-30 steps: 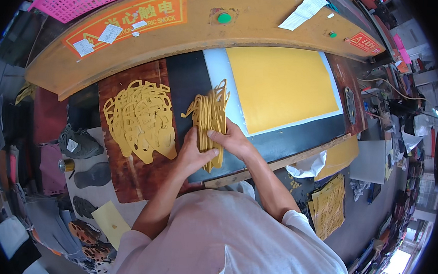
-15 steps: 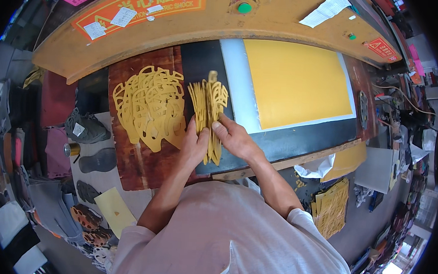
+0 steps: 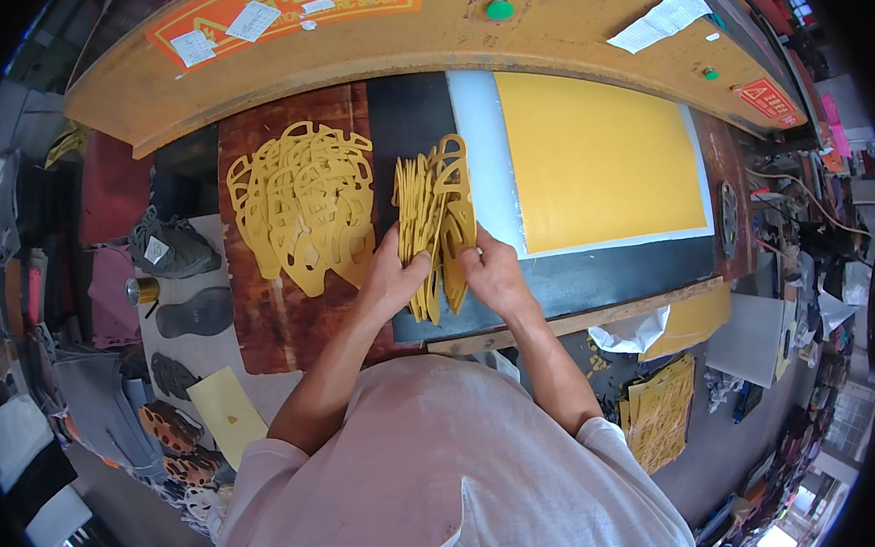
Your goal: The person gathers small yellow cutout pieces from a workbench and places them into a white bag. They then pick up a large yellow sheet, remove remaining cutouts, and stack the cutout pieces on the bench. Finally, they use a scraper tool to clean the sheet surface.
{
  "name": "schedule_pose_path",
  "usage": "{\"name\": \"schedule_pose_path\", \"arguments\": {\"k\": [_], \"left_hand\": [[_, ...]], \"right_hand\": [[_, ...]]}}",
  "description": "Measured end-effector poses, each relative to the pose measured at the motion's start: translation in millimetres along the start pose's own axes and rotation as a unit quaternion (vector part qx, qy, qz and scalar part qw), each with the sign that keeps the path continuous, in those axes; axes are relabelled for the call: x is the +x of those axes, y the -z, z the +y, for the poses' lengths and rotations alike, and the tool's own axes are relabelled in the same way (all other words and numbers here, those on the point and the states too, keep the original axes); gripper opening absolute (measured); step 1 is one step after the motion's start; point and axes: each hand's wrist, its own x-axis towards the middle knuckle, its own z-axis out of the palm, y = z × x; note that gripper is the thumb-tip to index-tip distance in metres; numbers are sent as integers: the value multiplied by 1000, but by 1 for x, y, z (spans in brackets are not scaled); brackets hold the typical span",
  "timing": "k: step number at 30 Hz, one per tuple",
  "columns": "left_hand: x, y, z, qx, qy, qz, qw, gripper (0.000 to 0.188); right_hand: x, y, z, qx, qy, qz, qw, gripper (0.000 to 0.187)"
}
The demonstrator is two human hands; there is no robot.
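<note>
Gripping a bundle of thin yellow cut-outs (image 3: 419, 217) on edge, clamped on its left part with the left hand (image 3: 393, 277) and on its right part with the right hand (image 3: 498, 277), fanned out a bit at the far end. Holding it over the black work surface (image 3: 582, 284), can't tell if touching it tbh. Got a messy heap of similar cut-outs (image 3: 302, 200) just to the left, on a reddish-brown board (image 3: 258, 335), and a big yellow sheet (image 3: 604, 168) on a white sheet (image 3: 470, 125) to the right. Further out, can see an orange-brown beam (image 3: 411, 51) with a green button (image 3: 499, 10) across the far side, plus a dark shoe (image 3: 177, 246) and a gold can (image 3: 140, 290) way off left
</note>
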Motion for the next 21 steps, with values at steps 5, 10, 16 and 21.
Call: {"name": "schedule_pose_path", "arguments": {"k": [5,10,16,21], "left_hand": [[0,-2,-11,37,-35,21,998,52],[-2,-9,-7,28,-48,53,997,53],[-11,-16,9,32,-99,42,994,50],[-8,-15,-3,54,-22,100,993,47]], "right_hand": [[-7,9,-3,-29,3,44,999,51],[-29,-9,-2,8,83,106,991,52],[-34,-24,13,70,37,103,992,49],[-32,-31,28,259,-41,79,962,47]]}}
